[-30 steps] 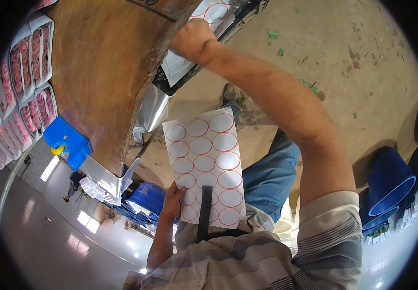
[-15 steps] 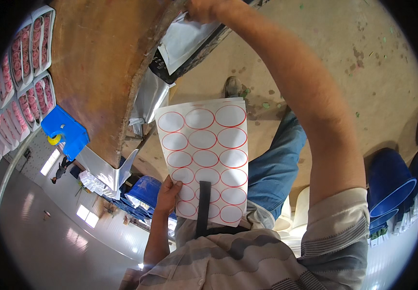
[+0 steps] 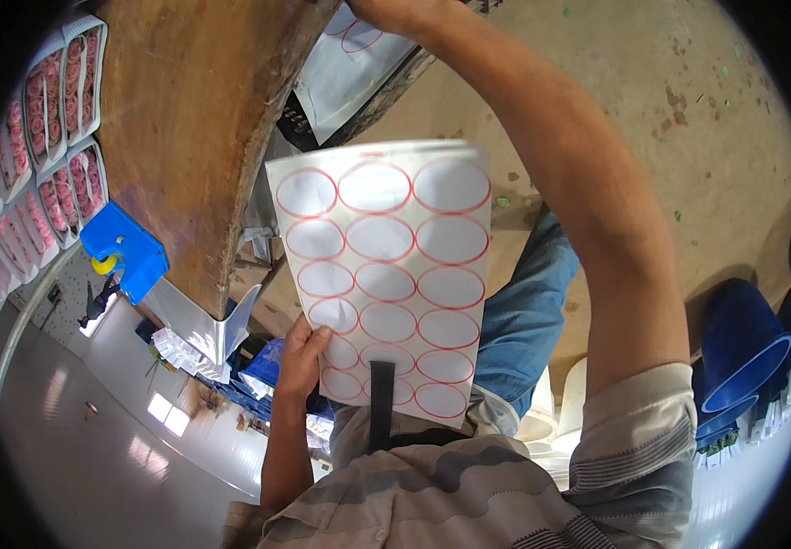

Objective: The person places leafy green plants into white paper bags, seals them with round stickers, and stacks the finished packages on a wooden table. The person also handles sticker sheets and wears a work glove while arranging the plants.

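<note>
My left hand (image 3: 300, 355) grips the left edge of a stack of white label sheets (image 3: 386, 274) with its thumb on top. Rows of red-outlined ovals cover the top sheet. A black strap (image 3: 381, 403) lies over the stack's lower part, in front of my waist. At the upper edge of the picture, my right hand (image 3: 394, 13) reaches beside the wooden table to another white sheet with red ovals (image 3: 345, 78). That sheet lies over a black tray-like holder (image 3: 299, 123). My right fingers are mostly cut off by the picture's edge.
The brown wooden table (image 3: 185, 119) has a rough edge to my left. A blue tape dispenser (image 3: 130, 252) sits at its corner. Wrapped pink roses (image 3: 66, 82) stand beyond it. Blue buckets (image 3: 739, 348) are at the right. A person (image 3: 98, 302) is in the distance.
The sheet stack in my left hand has risen and looks larger. My right hand has shifted slightly up and left, and red ovals now show on the sheet beneath it.
</note>
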### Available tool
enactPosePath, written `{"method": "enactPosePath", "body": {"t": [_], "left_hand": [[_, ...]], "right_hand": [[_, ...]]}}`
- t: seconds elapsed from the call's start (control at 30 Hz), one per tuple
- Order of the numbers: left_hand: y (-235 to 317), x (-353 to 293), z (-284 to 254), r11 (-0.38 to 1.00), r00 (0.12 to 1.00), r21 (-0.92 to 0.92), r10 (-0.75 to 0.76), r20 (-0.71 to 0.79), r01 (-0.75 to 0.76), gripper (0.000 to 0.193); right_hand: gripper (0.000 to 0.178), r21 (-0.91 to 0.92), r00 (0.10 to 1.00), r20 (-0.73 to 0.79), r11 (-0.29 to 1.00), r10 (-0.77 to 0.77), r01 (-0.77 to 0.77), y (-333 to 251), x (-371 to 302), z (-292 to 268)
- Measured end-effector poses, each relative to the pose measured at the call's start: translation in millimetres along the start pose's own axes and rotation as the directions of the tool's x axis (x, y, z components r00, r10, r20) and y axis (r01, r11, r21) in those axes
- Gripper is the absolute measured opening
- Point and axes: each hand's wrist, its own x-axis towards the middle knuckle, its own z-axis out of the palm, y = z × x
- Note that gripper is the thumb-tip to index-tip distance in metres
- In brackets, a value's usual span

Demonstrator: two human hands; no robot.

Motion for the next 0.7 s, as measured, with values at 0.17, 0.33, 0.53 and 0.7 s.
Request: {"method": "enactPosePath", "body": {"t": [0.17, 0.33, 0.53, 0.7], "left_hand": [[34.5, 47.2, 20.6, 0.974, 0.983, -0.134, 0.182, -0.028, -0.184, 0.043], [67.8, 110.5, 45.6, 0.943, 0.953, -0.203, 0.225, -0.201, -0.265, 0.041], [114.2, 162.5, 89.8, 0.938, 0.845, 0.344, 0.162, -0.509, 0.027, 0.039], [126.8, 200.6, 131.0, 0.963, 0.812, 0.268, 0.179, -0.556, -0.029, 0.042]], "right_hand": [[0.017, 0.044, 0.992, -0.126, 0.999, 0.01, -0.005, 4.2, -1.1, -15.2], [0.017, 0.091, 0.961, -0.276, 0.996, 0.006, 0.02, 1.6, -4.2, -35.1], [0.028, -0.003, 1.0, 0.03, 1.0, -0.002, 0.002, 16.0, -30.7, -65.2], [0.038, -0.084, 0.988, -0.054, 0.987, -0.142, 0.137, 29.4, -55.1, -53.1]]}}
